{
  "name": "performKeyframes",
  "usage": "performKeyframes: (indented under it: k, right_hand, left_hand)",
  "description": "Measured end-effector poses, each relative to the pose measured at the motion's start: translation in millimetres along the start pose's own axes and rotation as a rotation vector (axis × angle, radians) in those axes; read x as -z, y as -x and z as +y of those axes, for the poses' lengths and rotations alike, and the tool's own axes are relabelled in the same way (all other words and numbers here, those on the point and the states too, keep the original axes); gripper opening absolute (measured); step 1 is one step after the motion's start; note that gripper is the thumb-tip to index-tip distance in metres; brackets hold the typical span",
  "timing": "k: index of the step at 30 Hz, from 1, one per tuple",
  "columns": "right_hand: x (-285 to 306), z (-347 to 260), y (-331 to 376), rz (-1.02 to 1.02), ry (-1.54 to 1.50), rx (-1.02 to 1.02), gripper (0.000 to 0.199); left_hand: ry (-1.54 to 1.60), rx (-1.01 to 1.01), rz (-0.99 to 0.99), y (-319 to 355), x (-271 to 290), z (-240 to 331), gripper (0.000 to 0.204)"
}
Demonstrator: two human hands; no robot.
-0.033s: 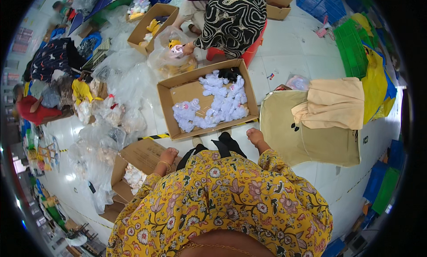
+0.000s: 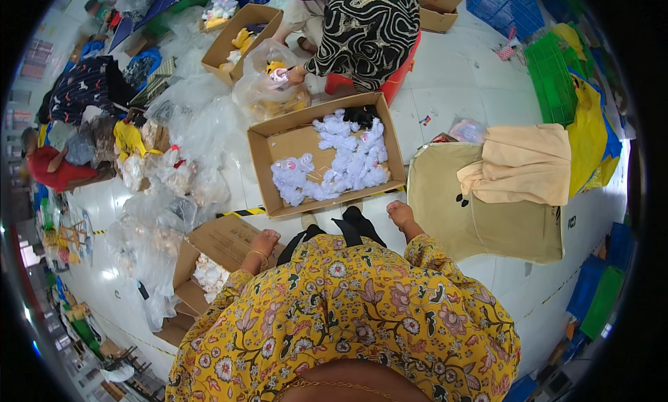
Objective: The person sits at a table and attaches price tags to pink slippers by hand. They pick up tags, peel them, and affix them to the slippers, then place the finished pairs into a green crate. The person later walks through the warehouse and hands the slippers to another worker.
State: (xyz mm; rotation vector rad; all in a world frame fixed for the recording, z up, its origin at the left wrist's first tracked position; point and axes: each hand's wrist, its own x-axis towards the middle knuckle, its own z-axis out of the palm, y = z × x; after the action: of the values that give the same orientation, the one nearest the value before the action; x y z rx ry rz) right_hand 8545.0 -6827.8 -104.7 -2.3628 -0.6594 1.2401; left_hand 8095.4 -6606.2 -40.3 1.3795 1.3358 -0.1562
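My left hand is curled closed beside the flap of a cardboard box, which has pale fluffy pieces inside. My right hand makes a loose fist near the left edge of a khaki padded seat or mat. I see nothing in either hand. In front of me, beyond both hands, stands an open cardboard box. Pale lavender plush pieces lie along its right and near sides, with a black item in the far right corner.
A peach cloth drapes over the khaki piece. Ahead, a person in a black-and-white patterned garment sits on a red stool, one hand at a plastic bag. Clear bags pile up at left; green crates stand at right.
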Motion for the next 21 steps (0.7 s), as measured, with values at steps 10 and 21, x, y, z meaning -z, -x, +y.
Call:
performKeyframes:
  k: [10,21]
  right_hand:
    - [6,16,-10,-0.001,-0.024,-0.002,0.013]
    - [5,25,-28,-0.014,0.058,0.085,0.025]
  left_hand:
    - [0.192,0.081,0.014,-2,-16,11,0.023]
    - [0.078,0.051,0.007,3,-15,31,0.022]
